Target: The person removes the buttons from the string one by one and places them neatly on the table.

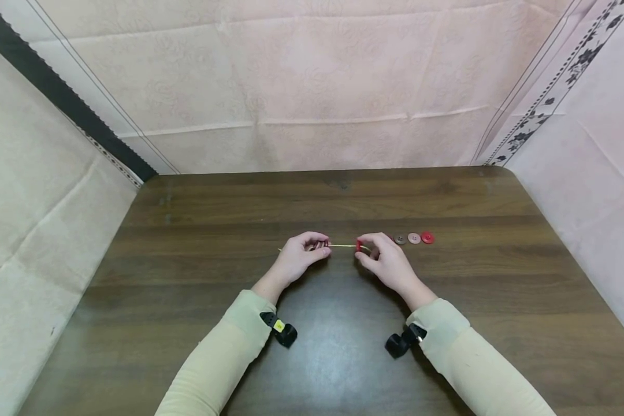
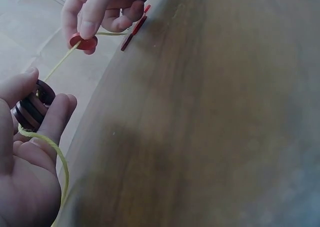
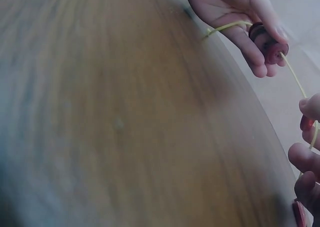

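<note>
A yellow cord (image 1: 343,245) runs nearly straight between the two hands. My left hand (image 1: 295,258) holds a stack of dark and reddish buttons (image 2: 31,109) threaded on the cord, gripped between thumb and fingers. The cord's tail (image 2: 61,162) hangs below that palm in the left wrist view. With thumb and fingertips, my right hand (image 1: 390,264) pinches a red button (image 2: 86,44) that sits on the cord, apart from the stack. Beyond this button the cord continues under the right fingers, partly hidden.
Just right of the right hand, a grey-brown button (image 1: 400,239), a pink button (image 1: 413,238) and a red button (image 1: 427,237) lie in a row on the wooden table (image 1: 312,199). Another reddish edge shows behind the hand. Pale cloth (image 1: 312,75) hangs around the table.
</note>
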The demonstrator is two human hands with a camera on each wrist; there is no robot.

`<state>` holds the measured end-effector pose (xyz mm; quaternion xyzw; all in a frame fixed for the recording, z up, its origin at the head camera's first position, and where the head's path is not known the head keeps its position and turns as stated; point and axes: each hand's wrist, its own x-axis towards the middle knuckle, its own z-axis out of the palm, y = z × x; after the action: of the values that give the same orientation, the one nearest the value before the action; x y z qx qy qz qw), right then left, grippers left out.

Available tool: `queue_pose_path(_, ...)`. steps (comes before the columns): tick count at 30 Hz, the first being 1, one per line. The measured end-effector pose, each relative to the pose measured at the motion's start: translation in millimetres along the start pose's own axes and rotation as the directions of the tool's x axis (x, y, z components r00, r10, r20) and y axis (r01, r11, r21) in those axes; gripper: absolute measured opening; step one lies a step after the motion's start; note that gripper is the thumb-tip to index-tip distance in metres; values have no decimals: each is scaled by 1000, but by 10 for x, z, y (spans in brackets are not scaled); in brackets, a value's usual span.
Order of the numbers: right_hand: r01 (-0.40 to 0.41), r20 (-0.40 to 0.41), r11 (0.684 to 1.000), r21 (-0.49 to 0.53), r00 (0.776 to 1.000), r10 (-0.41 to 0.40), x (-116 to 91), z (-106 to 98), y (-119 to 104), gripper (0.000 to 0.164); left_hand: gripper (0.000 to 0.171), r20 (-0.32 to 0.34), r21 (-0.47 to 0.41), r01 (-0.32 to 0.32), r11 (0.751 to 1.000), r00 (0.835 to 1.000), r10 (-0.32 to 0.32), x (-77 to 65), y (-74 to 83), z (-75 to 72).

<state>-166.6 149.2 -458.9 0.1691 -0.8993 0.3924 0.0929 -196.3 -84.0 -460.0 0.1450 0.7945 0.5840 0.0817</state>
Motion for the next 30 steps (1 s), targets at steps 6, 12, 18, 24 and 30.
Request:
queue_pose_path(6,6,-19,1000,-11,1000,-6,-1,-30,23,31,30,-13,9,-9,1000,1000,10,3,10,-6)
queue_pose_path(12,-3,-33,999,-33,999,2,1,-65,35,32,29,-16,10,-18,1000,1000,18,9,11,-11)
queue_pose_path(18,-19,-37,999,-46,999,17,-35,-126,84,32,30,-3,19,16,1000,1000,-16,-8,15,-16)
queue_pose_path(24,-52,-28,997,-60,998,50,-84,-210,144,32,30,3,25,37,999,999,-37,-36,6,-7)
queue_pose_path(30,-60,-50,996,-70,997,57,-88,-280,218,32,29,2,26,25,999,1000,-25,-25,13,-5)
